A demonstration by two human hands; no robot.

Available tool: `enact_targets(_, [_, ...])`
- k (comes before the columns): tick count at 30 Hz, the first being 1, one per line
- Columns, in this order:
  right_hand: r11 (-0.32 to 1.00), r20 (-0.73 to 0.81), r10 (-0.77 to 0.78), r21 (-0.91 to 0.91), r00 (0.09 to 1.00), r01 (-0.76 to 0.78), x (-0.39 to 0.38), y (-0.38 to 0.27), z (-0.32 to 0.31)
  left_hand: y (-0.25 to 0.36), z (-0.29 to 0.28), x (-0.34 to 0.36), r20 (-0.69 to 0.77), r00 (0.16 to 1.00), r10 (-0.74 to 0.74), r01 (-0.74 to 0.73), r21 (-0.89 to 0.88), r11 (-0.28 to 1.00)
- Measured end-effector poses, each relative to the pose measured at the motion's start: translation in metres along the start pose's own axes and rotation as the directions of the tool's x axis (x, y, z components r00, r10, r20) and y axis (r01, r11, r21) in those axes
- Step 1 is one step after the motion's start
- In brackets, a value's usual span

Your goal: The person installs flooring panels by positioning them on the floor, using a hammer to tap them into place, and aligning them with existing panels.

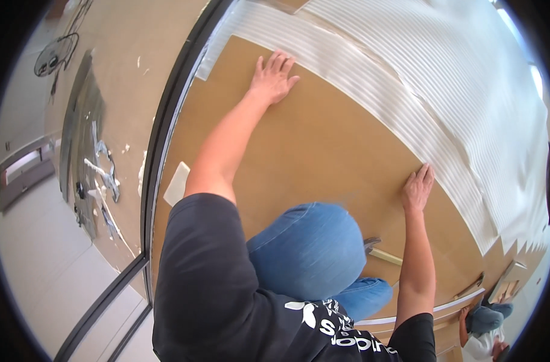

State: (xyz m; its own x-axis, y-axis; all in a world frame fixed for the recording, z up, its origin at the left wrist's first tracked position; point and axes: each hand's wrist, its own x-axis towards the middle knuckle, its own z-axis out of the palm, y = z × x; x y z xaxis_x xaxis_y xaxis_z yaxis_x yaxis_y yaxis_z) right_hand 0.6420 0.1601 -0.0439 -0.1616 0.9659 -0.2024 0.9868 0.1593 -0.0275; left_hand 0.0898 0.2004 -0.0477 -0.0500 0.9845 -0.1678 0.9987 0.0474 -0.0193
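A large brown board [323, 139] lies flat under me, one long edge bordering white ribbed sheeting [371, 78]. My left hand [274, 77] rests on the board near its far left corner, fingers spread and reaching to the edge. Farther right along that edge, my right hand [418, 188] lies palm down, fingertips at the border with the sheeting. Neither hand grips anything. Beside my bent knee [308, 250] is a hammer [373, 242], partly hidden, next to a pale yellow strip [386, 257].
A dark frame [166, 120] runs along my left. Near it sits a white block [177, 184]. Beyond the frame are scattered scraps [106, 175] and a fan [56, 55]. At the lower right, another person [483, 320] crouches near a wooden tray-like piece [507, 283].
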Motion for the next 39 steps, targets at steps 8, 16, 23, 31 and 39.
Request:
enact_targets(8, [0.977,0.012,0.215,-0.005,0.977,-0.215,-0.059,0.034,0.043,0.048,0.022,0.013,-0.282,0.959,-0.038,0.003,-0.123,0.992])
enact_targets(16, [0.971,0.213,0.125,0.176,0.969,-0.164,-0.028,0.015,0.006,0.027,0.044,0.009,-0.138,0.973,-0.186,0.197,0.071,0.978])
enact_targets(23, [0.987,-0.468,0.159,0.109,0.869,-0.122,0.043,0.115,-0.063,0.121,0.016,-0.093,0.024,0.977,0.212,-0.212,0.005,0.977])
enact_targets(31, [0.813,-0.227,0.529,0.413,0.818,-0.411,-0.084,0.240,0.047,0.158,-0.007,-0.201,0.403,0.847,0.347,-0.284,-0.209,0.936])
enact_targets(39, [0.328,-0.539,0.841,0.555,-0.030,-0.764,-0.496,0.393,0.066,0.177,-0.011,-0.188,0.669,0.723,0.173,0.281,-0.514,0.811])
